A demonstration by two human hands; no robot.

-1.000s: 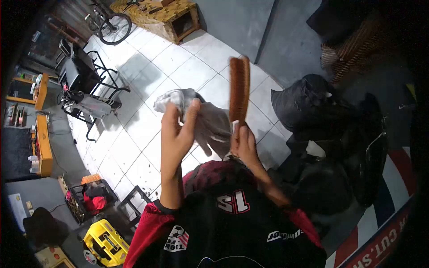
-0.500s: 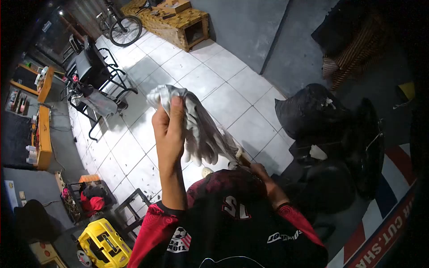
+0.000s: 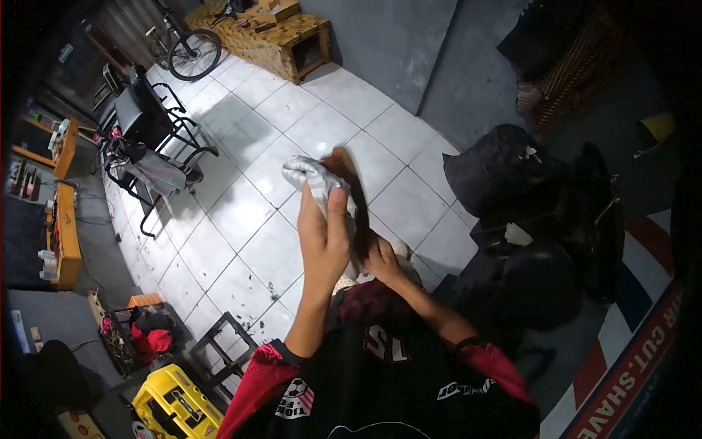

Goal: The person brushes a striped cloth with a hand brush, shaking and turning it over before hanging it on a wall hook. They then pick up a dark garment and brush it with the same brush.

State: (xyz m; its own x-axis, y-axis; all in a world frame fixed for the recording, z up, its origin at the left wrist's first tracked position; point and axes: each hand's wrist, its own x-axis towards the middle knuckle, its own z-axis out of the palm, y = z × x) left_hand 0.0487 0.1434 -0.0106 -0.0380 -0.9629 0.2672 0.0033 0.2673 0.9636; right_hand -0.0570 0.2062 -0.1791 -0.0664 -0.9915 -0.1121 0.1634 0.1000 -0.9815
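My left hand (image 3: 323,230) is raised in front of my chest, its fingers closed around a bunched grey-white cloth (image 3: 311,172). Just right of the cloth rises a long, flat, dark brown blade-like piece (image 3: 358,192), widest near its top. The cloth lies against its left side. Lower down, my right hand (image 3: 382,262) is closed around the lower end of this piece, hiding the grip. Its exact kind I cannot make out.
Black stuffed bags (image 3: 504,175) lie at the right by a striped sign (image 3: 629,366). A black-framed chair (image 3: 146,124) stands left, a yellow toy vehicle (image 3: 175,402) lower left. A patterned bench (image 3: 270,44) and a bicycle (image 3: 194,55) are at the back. Dark scraps dot the tiled floor (image 3: 248,227).
My left hand has moved right and down, and the cloth that hung loosely is now bunched. My right hand has moved up and left, and the brown piece now stands more upright.
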